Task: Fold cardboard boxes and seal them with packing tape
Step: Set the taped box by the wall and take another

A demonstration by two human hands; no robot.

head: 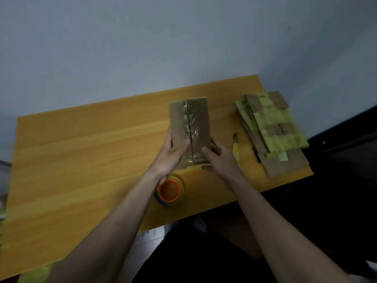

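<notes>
A small folded cardboard box (199, 119) stands on the wooden table (81, 156), with clear tape shining along its centre seam. My left hand (172, 154) holds the box's left side, its thumb lying on the top near the seam. My right hand (221, 158) holds the near right end, thumb on the top face and fingers curled under the near edge. A roll of packing tape (170, 190) with an orange core lies flat just in front of the box, partly under my left wrist.
A stack of flattened cardboard boxes (273, 129) with green print lies at the table's right end. A yellow utility knife (236, 148) rests between that stack and the box. A grey wall stands behind the table. Something dark sits off the right edge.
</notes>
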